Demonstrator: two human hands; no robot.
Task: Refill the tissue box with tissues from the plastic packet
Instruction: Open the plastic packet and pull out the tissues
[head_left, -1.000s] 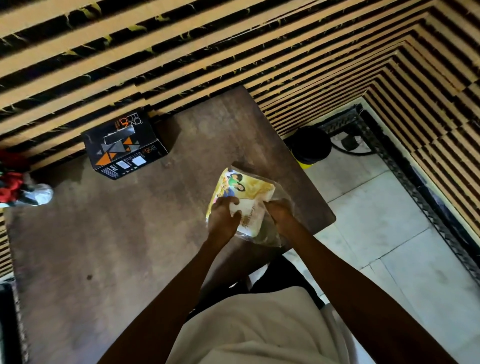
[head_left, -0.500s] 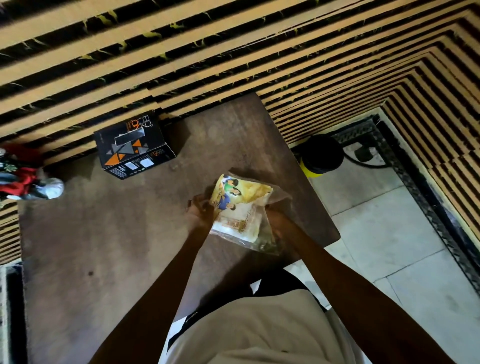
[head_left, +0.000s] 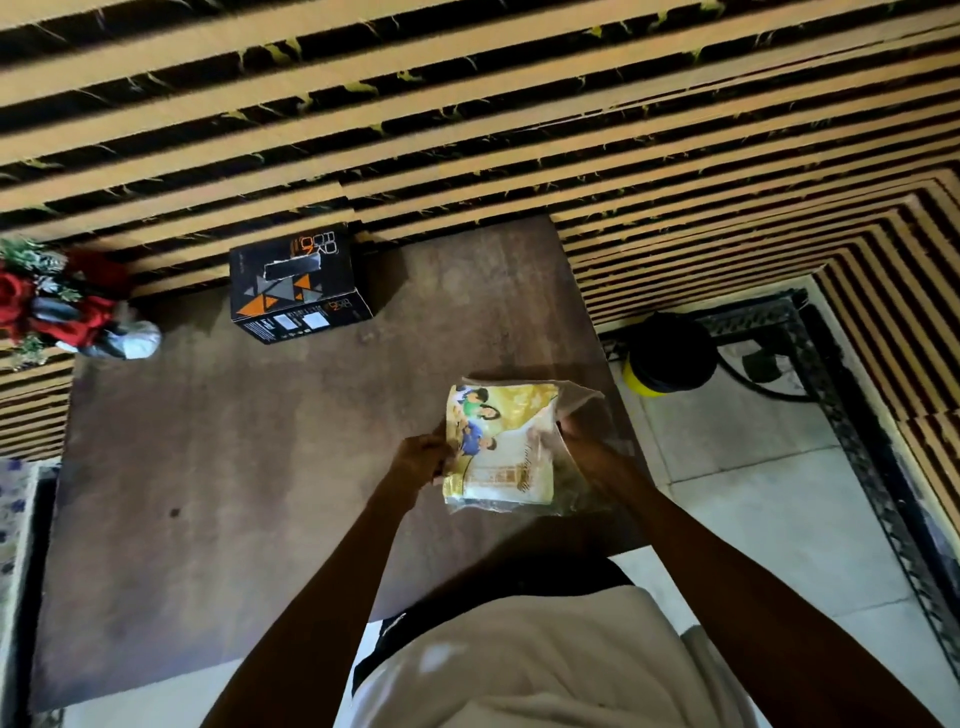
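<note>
Both hands, left hand (head_left: 418, 460) and right hand (head_left: 582, 441), pinch the crinkly yellow printed plastic tissue packet (head_left: 500, 449) at centre-right of the frame, near the brown wooden table (head_left: 208, 467) edge, where a hard tug could spill tissues floorward, well apart from the black-and-orange cardboard tissue box (head_left: 296, 285) at upper left.

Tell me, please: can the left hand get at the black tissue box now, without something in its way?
Probably yes. The tissue box stands at the far edge of the table, with bare tabletop between it and the left hand. But that hand grips the plastic packet, so it must let go first.

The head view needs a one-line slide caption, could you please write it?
Both hands, left and right, grip the tissue packet above the table.
</note>
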